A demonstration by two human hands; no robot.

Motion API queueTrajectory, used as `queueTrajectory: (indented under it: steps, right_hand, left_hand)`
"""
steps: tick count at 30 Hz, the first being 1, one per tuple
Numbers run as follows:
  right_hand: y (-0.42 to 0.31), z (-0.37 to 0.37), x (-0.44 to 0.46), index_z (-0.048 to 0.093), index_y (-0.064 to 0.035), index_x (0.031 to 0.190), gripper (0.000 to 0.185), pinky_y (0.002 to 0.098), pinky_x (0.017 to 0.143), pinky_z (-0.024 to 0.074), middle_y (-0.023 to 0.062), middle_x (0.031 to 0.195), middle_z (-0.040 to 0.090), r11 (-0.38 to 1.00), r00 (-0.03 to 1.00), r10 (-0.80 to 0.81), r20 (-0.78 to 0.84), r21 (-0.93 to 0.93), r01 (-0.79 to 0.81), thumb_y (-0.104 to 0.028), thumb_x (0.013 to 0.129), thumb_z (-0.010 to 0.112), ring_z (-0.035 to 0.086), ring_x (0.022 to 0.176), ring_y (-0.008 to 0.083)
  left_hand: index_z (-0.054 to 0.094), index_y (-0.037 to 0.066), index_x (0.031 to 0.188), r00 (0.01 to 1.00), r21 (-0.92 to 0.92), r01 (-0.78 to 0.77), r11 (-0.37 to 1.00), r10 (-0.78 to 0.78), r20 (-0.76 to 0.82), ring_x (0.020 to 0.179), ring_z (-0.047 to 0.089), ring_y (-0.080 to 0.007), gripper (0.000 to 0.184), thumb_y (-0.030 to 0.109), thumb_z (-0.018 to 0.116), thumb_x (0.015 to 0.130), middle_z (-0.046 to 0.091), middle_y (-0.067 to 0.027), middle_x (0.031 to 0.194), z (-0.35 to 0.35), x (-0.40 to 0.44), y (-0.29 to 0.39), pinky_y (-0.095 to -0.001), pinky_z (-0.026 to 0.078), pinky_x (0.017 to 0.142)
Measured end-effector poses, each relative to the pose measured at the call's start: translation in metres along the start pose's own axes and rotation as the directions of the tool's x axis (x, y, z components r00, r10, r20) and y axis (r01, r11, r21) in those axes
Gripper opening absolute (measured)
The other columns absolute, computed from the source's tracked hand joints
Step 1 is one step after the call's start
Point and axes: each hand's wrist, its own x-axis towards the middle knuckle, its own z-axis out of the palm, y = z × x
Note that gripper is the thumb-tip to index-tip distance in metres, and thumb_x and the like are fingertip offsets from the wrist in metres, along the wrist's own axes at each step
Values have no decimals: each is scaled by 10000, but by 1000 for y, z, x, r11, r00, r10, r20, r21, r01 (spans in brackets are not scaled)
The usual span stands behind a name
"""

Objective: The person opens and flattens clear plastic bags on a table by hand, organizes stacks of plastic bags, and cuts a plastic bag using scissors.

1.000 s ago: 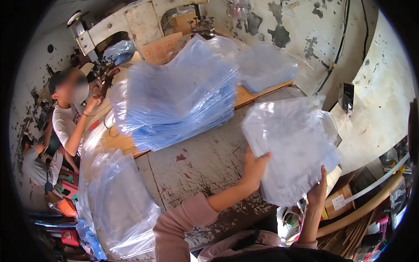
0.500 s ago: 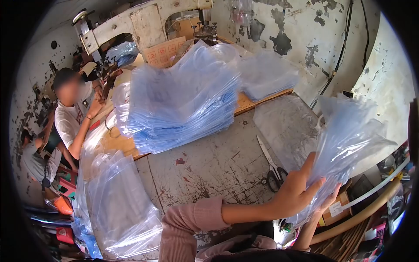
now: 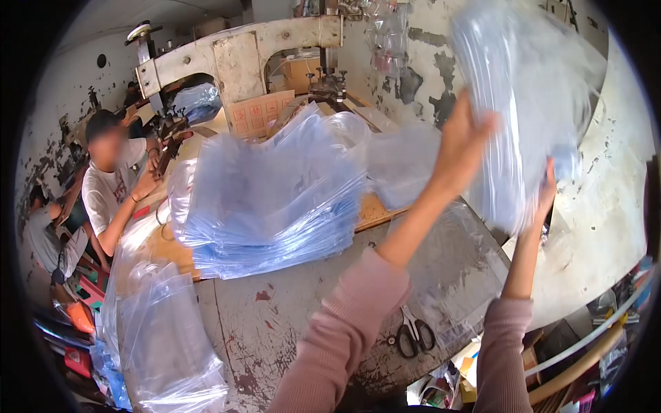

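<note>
A thick bundle of clear plastic sheets [image 3: 513,117] is held up at the right, blurred by motion. My left hand [image 3: 465,148] grips its left side, with the thumb in front and the other fingers partly hidden. Lower down, my right hand [image 3: 544,199] is closed on the bundle's bottom right edge. Black-handled scissors [image 3: 411,335] lie on the worn table [image 3: 275,323] below my forearms. A tall stack of bluish plastic sheets [image 3: 275,186] rests at the table's middle, left of my left hand.
Flat clear plastic pieces [image 3: 169,337] lie at the front left, and another plastic pile [image 3: 403,162] sits behind the table. A press-like machine [image 3: 237,58] stands at the back. A person [image 3: 113,179] works at the left. A hose [image 3: 578,368] runs at the lower right.
Both hands have raised the plastic bundle up and away from me, and it now stands more upright. My view has shifted, with the scissors appearing lower.
</note>
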Motion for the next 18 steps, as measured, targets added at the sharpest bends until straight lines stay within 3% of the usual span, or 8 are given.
queueTrajectory:
  steps: [2,3,4,6,8,10,12,18]
  right_hand:
    - [34,-1,67,524,-27,1157,392,366,856,458,97,1095,577,996,992,-80,-98,-40,76,-280,862,575,567,955,223]
    - [54,2,86,552,-31,1115,350,358,822,473,81,1060,589,995,983,-103,-154,-3,104,-249,846,606,580,906,209]
    - [77,2,99,567,-27,1079,301,325,825,461,55,1018,584,997,979,-59,-194,31,66,-201,839,617,563,918,182]
    - [125,-4,106,565,-14,1070,285,312,832,457,39,991,577,998,967,18,-256,59,-3,-143,825,634,549,938,171]
    - [170,-14,86,525,10,1116,343,355,853,464,68,1022,572,993,945,113,-306,51,-102,-99,809,632,555,953,213]
    - [209,-37,67,502,26,1137,369,380,870,462,86,1037,569,983,926,181,-332,54,-174,-65,800,624,557,961,237]
    - [241,-66,56,464,54,1159,403,420,901,448,123,1076,555,960,913,120,-389,-191,-207,4,779,589,553,977,286]
    - [250,-87,78,484,30,1138,400,414,825,468,136,1045,559,959,890,179,-419,-127,-252,34,749,577,561,914,283]
  left_hand:
    - [329,-16,1313,985,-220,-88,972,53,-162,1159,440,-334,638,380,516,850,464,-262,1218,-29,15,-39,-359,319,987]
    - [353,-2,1310,991,375,-10,927,60,-122,1178,417,-352,638,401,515,842,442,-246,1255,-58,2,-77,-412,285,1010]
    - [376,13,1308,996,837,45,546,38,-79,1197,394,-369,640,421,514,835,421,-231,1291,-84,-20,-110,-466,251,1034]
    - [424,95,1294,968,991,-115,-74,-230,95,1265,281,-405,596,416,548,806,387,-212,1320,-104,-68,-127,-593,146,1035]
    - [513,138,1218,969,959,-200,-200,-186,163,1225,334,-397,496,379,573,788,437,-205,1262,-130,-113,-160,-655,125,1000]
    - [541,135,1180,961,967,-191,-169,-235,148,1196,361,-389,463,368,579,782,462,-200,1221,-135,-119,-165,-649,129,1004]
    - [570,132,1143,948,975,-177,-134,-290,132,1167,387,-381,430,358,584,777,488,-195,1180,-137,-125,-164,-644,134,1008]
    - [592,111,1108,948,998,-69,-5,-312,64,1146,418,-336,352,223,572,774,540,-160,1123,-139,-119,-159,-605,134,1043]
